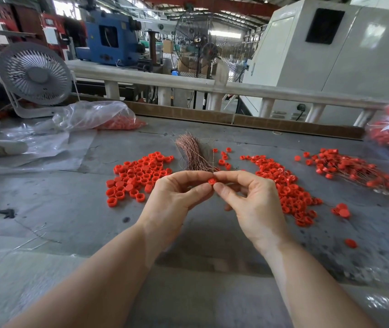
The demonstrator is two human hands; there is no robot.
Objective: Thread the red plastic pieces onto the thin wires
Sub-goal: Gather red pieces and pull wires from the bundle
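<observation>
Hands (212, 192) pinch red piece (211, 181); wire indiscernible.

both hands meet, left hand (176, 197) and right hand (250, 200) apparently pinching.

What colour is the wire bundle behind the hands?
Coppery pink-brown; the wire bundle shows best in the head view.

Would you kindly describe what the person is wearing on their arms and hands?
Nothing shows on either: the left hand and right hand are bare, without gloves, rings or a watch. Both forearms are uncovered down to the frame's bottom edge, with no sleeve in view.
</observation>
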